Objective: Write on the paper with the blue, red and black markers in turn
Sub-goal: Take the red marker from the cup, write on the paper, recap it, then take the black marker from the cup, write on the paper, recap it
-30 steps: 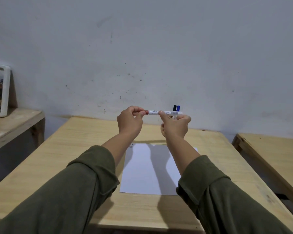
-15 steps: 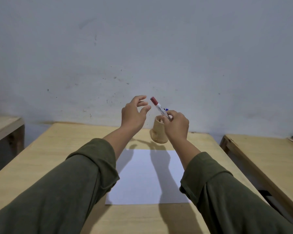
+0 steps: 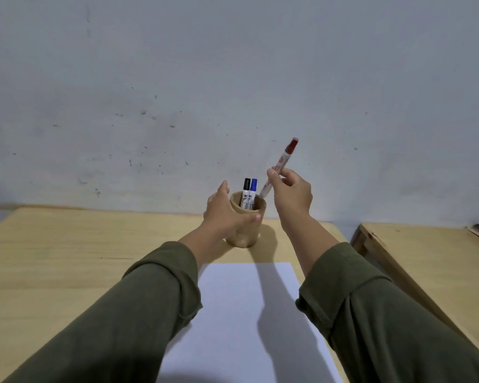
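Standing upright at the far end of the table (image 3: 67, 258), a wooden cup (image 3: 246, 233) holds two capped markers side by side: the black marker (image 3: 245, 193) on the left and the blue marker (image 3: 252, 193) touching it on the right, both caps up and clear of the rim. The left hand (image 3: 224, 214) is curled round the cup's left side, thumb across the front wall and fingers reaching behind; it touches the cup, though how firmly it presses cannot be told. The right hand (image 3: 291, 193) is raised just right of the cup and pinches the red marker (image 3: 280, 167) between thumb and fingertips at about mid-barrel. That marker is tilted, red cap up and to the right against the wall (image 3: 233, 78), lower end pointing down-left to just above the cup's right rim; whether the end has entered the cup cannot be told. The paper (image 3: 246, 313), a white sheet, lies flat on the table nearer the person, between the forearms and well short of the cup; no writing shows on its visible part, and shadows of the arms fall across it. Both arms wear olive-green sleeves (image 3: 150, 313) pushed back from the wrists. A second wooden table (image 3: 426, 258) stands to the right, apart from the first. The wall is pale, with scattered dark specks.
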The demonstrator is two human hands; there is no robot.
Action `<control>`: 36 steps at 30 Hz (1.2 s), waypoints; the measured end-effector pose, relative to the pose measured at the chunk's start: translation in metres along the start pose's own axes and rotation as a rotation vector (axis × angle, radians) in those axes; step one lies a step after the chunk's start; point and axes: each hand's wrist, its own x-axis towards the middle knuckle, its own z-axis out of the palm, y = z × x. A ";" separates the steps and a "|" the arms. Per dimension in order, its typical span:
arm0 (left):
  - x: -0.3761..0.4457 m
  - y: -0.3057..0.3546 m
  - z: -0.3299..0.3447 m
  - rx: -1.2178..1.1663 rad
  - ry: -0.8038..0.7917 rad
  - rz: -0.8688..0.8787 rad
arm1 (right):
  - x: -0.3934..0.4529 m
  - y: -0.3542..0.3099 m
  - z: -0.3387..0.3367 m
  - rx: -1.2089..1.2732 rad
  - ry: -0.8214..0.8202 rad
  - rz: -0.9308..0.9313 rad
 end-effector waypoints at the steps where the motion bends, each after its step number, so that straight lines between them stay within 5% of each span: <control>1: 0.004 -0.003 0.003 -0.005 -0.002 0.003 | 0.003 0.004 0.002 -0.005 -0.013 0.013; 12: 0.016 -0.014 0.010 0.011 0.008 0.035 | 0.013 0.039 0.026 -0.155 -0.078 0.097; 36: 0.005 -0.015 0.018 -0.013 0.033 -0.013 | 0.015 0.047 0.031 -0.083 -0.090 0.122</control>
